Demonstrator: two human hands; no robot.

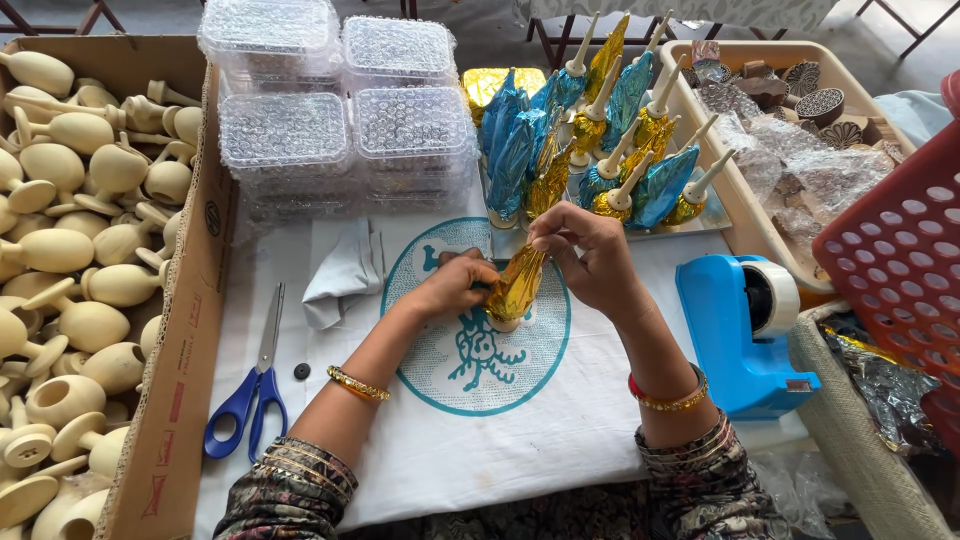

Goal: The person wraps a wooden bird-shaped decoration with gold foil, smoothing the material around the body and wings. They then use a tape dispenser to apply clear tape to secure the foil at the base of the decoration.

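At frame centre, your left hand (455, 285) and right hand (590, 262) have their fingers closed on a half-wrapped, gold-foil-covered wooden piece (515, 288). About a dozen blue and gold foil-wrapped pieces (600, 150) stand finished above; the cardboard box of bare wooden pieces (80, 250) at left looks full.

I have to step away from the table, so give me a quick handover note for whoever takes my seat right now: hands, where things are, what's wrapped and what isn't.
Left hand: gripping the lower side of the gold-foil piece.
Right hand: pinching the foil at its upper end.
The piece stands on the white cloth, over its teal print.
Done: blue and gold wrapped pieces stand on the tray behind.
Left: many bare wooden pieces in the cardboard box at left.
Nearby: blue scissors at left, blue tape dispenser at right.
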